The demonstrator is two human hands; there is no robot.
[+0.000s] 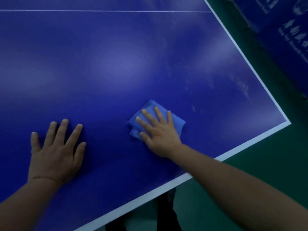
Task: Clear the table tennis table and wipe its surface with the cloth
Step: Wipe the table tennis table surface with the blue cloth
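**Wiping near the corner, smudges not yet reached**

The right hand point(157, 130) presses flat on the folded blue cloth point(178, 122), fingers straight and spread apart over it, none curled round it. The cloth lies on the table tennis table point(116, 64) near the corner closest to the person, a little in from the white edge line point(250, 140). The left hand point(55, 152) rests flat on the bare blue surface well to the left of the cloth, fingers also straight and fanned, holding nothing; it seems to be bracing the person's lean.

The likeliest trouble: with only a flat palm on it, the cloth could bunch or slip out from under the fingers on a fast stroke, since nothing pinches it. A stroke carried too far toward the corner could push the cloth off the edge onto the green floor point(275, 172). Pale chalky smudges point(243, 85) lie between the cloth and the far right edge (faint, and easy to miss in this dim light), so a short sweep would leave them behind.

Around the table, a blue barrier with white print point(291, 30) stands beyond the right edge. The white centre line point(100, 10) runs across the top. Nothing on the visible surface blocks the cloth's path.
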